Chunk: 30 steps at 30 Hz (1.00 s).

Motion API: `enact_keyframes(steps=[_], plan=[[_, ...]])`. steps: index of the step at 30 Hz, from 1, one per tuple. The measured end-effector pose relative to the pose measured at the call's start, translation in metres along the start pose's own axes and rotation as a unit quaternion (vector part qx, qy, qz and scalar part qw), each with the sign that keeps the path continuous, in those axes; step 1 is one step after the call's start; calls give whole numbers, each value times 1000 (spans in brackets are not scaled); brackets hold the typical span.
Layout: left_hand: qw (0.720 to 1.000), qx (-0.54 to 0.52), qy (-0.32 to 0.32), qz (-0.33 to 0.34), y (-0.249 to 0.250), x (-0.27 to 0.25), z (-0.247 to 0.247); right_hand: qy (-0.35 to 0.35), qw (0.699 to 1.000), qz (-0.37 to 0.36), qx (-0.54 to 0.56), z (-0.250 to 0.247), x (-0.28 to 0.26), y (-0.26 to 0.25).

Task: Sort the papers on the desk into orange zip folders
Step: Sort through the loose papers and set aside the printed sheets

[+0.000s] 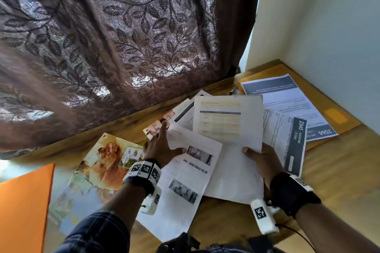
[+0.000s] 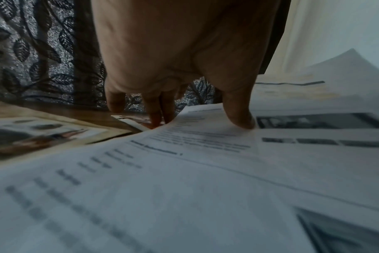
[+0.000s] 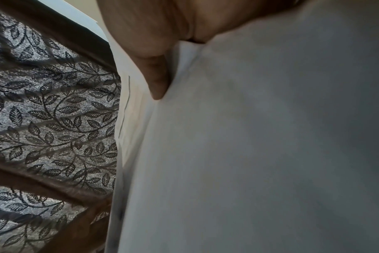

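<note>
Loose papers lie spread over the wooden desk (image 1: 337,172). My left hand (image 1: 164,139) reaches forward with straight fingers: the index fingertip touches a small photo card (image 1: 156,126), and the thumb (image 2: 240,118) presses on a white sheet with grey photos (image 1: 189,176). My right hand (image 1: 259,157) pinches the near edge of a white sheet with a yellow table (image 1: 226,121), thumb (image 3: 156,82) on top, lifting it off the pile. One orange zip folder (image 1: 22,207) lies at the near left. Another orange folder (image 1: 335,116) lies at the far right, under blue-headed sheets (image 1: 287,98).
A colour picture print (image 1: 107,162) lies left of my left hand. A sheet marked 2945 (image 1: 292,141) lies right of my right hand. A brown leaf-patterned curtain (image 1: 102,47) hangs along the desk's far edge, and a pale wall (image 1: 329,26) bounds the right side.
</note>
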<state>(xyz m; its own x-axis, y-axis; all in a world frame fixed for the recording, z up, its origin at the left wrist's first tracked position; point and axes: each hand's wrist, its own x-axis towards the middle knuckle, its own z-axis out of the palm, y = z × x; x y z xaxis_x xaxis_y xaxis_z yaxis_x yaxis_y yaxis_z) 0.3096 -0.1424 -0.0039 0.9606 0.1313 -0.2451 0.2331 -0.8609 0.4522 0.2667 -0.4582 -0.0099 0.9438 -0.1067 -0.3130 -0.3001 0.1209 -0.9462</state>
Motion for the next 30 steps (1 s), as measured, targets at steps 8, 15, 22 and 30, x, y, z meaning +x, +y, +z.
enact_keyframes(steps=[8, 15, 22, 30], plan=[[981, -187, -20, 51, -13, 6, -12, -15, 1000, -10, -5, 12, 3, 1], [926, -372, 27, 64, -5, 4, -27, -43, 999, -18, -16, 30, 6, -3], [876, -476, 80, 7, 3, 11, -26, -94, 994, -52, -24, 57, 2, -16], [864, -488, 123, -33, -5, 7, -25, -160, 981, -80, -78, 67, -6, -22]])
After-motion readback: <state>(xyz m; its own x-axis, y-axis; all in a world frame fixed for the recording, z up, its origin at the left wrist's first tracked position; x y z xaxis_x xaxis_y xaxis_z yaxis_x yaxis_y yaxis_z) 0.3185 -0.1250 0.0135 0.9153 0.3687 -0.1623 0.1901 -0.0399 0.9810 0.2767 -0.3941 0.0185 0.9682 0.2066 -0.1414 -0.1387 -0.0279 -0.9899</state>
